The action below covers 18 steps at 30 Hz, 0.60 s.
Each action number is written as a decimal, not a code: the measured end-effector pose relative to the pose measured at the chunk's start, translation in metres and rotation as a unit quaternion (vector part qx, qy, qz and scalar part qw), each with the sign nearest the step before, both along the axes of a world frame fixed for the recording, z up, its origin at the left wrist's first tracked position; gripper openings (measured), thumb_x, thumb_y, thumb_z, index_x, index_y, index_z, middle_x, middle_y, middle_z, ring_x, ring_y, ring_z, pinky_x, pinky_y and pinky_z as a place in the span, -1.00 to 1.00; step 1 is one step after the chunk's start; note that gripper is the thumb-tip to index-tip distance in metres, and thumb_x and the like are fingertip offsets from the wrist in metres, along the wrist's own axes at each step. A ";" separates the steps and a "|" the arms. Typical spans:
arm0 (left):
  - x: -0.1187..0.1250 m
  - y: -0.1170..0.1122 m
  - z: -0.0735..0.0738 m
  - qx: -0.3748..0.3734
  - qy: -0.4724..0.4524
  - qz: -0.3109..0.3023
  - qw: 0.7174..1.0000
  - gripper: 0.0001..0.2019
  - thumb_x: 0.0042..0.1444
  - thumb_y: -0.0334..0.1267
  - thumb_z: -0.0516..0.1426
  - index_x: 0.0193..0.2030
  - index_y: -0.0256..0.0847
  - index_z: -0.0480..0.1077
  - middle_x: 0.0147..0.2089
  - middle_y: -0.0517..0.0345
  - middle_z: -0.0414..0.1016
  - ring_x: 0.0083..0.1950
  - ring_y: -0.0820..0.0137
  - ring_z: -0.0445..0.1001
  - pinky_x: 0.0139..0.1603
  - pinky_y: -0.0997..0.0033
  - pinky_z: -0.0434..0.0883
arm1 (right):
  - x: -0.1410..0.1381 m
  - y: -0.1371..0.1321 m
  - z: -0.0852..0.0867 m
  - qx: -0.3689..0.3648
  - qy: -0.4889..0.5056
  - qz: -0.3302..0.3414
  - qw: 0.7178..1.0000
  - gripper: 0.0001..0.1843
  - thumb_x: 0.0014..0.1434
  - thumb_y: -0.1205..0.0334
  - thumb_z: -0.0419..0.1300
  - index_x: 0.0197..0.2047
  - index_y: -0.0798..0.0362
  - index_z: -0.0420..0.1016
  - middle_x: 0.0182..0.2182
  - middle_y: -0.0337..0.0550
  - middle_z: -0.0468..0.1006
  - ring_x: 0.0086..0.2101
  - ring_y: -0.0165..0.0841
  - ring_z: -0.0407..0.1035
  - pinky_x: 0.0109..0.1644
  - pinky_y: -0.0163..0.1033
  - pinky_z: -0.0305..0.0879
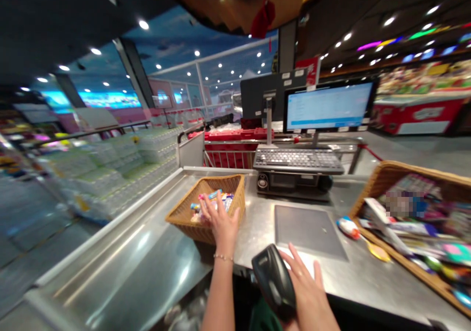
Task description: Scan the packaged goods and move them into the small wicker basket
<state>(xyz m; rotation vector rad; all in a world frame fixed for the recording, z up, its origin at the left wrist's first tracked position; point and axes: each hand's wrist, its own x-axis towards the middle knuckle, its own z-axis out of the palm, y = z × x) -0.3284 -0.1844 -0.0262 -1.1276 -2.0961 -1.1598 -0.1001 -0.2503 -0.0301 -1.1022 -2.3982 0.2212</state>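
Observation:
My left hand [222, 220] reaches over a small wicker basket [240, 206] with its fingers spread. Beneath the fingertips lie small colourful packets [225, 202]; I see nothing gripped in that hand. My right hand [304, 281] is at the counter's front edge, its visible fingers stretched out over something white. A black handheld barcode scanner [273, 277] stands directly beside it and covers part of the hand. Whether the right hand touches the scanner is unclear, and the scanner's handle is hidden.
A keyboard [298, 159] and lit monitor [329, 107] stand behind a flat grey panel [309, 230] in the metal counter [253, 245]. At right, a large wicker basket [371, 186] holds mixed goods. A lollipop-like item [349, 228] and a yellow item [379, 252] lie beside it.

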 end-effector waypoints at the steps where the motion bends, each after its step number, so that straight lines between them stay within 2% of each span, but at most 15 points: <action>1: 0.003 0.001 0.000 -0.001 0.001 -0.004 1.000 -0.27 0.00 -0.16 0.24 0.32 -0.16 0.13 0.46 -0.23 -0.24 0.46 -0.11 -0.30 0.35 -0.26 -0.07 | 0.001 0.001 0.001 -0.003 -0.003 0.004 1.000 -0.52 -0.19 0.37 0.11 -0.11 0.05 0.45 0.22 0.12 0.32 0.29 0.11 0.00 0.25 0.48 -0.24; 6: 0.015 0.003 0.004 -0.015 -0.006 -0.013 1.000 -0.30 0.02 -0.16 0.24 0.31 -0.11 0.14 0.46 -0.24 -0.21 0.46 -0.11 -0.26 0.32 -0.33 -0.07 | 0.006 0.002 0.004 -0.009 -0.023 0.012 1.000 -0.51 -0.17 0.38 0.09 -0.09 0.07 0.43 0.23 0.16 0.28 0.29 0.11 -0.02 0.20 0.51 -0.13; 12: 0.023 0.004 0.008 -0.029 0.009 -0.016 0.999 -0.32 0.03 -0.17 0.23 0.30 -0.12 0.17 0.46 -0.24 -0.19 0.46 -0.09 -0.26 0.33 -0.29 -0.05 | 0.009 0.002 0.004 -0.012 -0.027 -0.005 1.000 -0.46 -0.21 0.41 0.08 -0.07 0.09 0.45 0.24 0.16 0.28 0.30 0.09 -0.02 0.23 0.47 -0.17; 18: 0.033 0.008 0.005 -0.040 0.010 -0.030 0.999 -0.32 0.05 -0.16 0.21 0.32 -0.11 0.13 0.46 -0.23 -0.19 0.45 -0.13 -0.21 0.31 -0.33 -0.04 | 0.012 0.001 0.003 -0.012 -0.020 -0.020 1.000 -0.46 -0.20 0.41 0.08 -0.07 0.09 0.46 0.22 0.14 0.30 0.30 0.09 -0.02 0.23 0.47 -0.18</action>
